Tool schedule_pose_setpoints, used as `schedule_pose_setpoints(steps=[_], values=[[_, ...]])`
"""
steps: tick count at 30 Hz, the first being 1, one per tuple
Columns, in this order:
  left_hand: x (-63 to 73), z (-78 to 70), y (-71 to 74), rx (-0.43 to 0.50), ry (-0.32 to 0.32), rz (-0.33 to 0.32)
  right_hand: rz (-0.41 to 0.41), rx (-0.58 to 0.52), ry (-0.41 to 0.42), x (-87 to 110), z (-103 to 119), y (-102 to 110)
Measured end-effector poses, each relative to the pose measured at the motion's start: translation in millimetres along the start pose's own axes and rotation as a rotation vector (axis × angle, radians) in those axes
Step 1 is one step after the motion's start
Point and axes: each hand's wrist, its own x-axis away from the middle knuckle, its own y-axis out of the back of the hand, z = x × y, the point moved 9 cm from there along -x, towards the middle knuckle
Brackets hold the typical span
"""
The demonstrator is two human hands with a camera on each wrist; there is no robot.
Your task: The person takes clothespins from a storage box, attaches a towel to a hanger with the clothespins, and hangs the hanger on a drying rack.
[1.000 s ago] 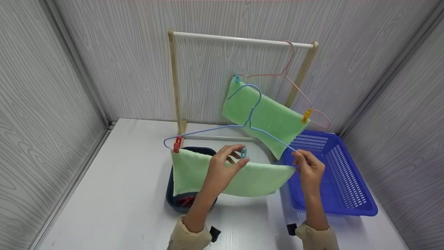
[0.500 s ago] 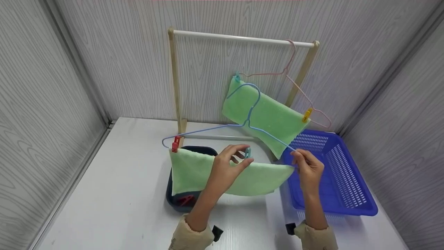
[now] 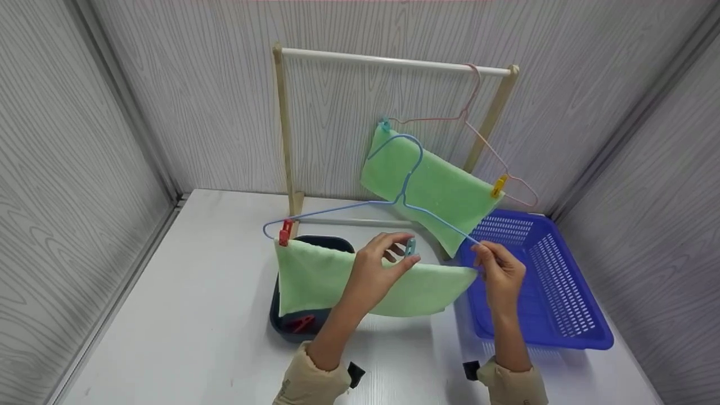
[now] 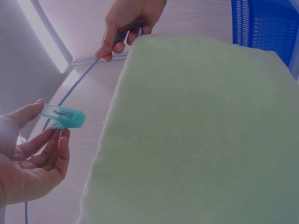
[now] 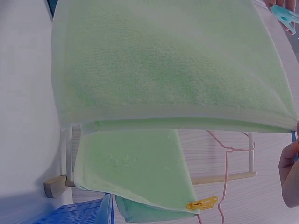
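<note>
My left hand [image 3: 371, 273] pinches a teal clothespin [image 4: 65, 116] between thumb and fingertips, just above the top edge of a light green towel [image 3: 320, 275]. My right hand [image 3: 500, 273] grips the right end of a blue clothes hanger [image 3: 439, 218], right at the towel's corner. A red clothespin [image 3: 286, 232] fastens the towel's other corner to the hanger's left end. In the right wrist view the towel spreads across the top, with part of my right hand [image 5: 289, 172] at the right edge. The hanger's right tip is partly hidden by my fingers.
Behind stands a drying rack with a white bar [image 3: 388, 60]. A pink hanger [image 3: 430, 119] on it carries another green towel [image 3: 444, 180], with a teal and a yellow clothespin [image 3: 499, 186]. A blue basket [image 3: 562, 270] stands right; a dark tub [image 3: 277, 306] holds a red clothespin.
My left hand has moved a little to the right along the towel's top edge, carrying the teal clothespin toward my right hand. The right hand and the hanger have stayed almost still.
</note>
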Motion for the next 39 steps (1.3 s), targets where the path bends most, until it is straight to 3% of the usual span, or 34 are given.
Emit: schedule_pose_setpoints(steps=[8, 25, 32, 39], values=[[-2.1, -7.2, -7.6, 0.006, -0.033, 0.012, 0.019, -0.055, 0.021, -0.1, 3, -3], [-2.5, -11.0, -27.2, 0.012, -0.025, 0.052, 0.01, 0.007, -0.025, 1.1, 2, -1], [-2.2, -9.0, -35.2, 0.006, -0.02, 0.068, 0.011, 0.019, -0.046, 0.8, 15, -8], [-2.7, -10.9, -40.4, 0.002, -0.026, 0.068, 0.004, 0.006, -0.027, 2.2, 2, -1]])
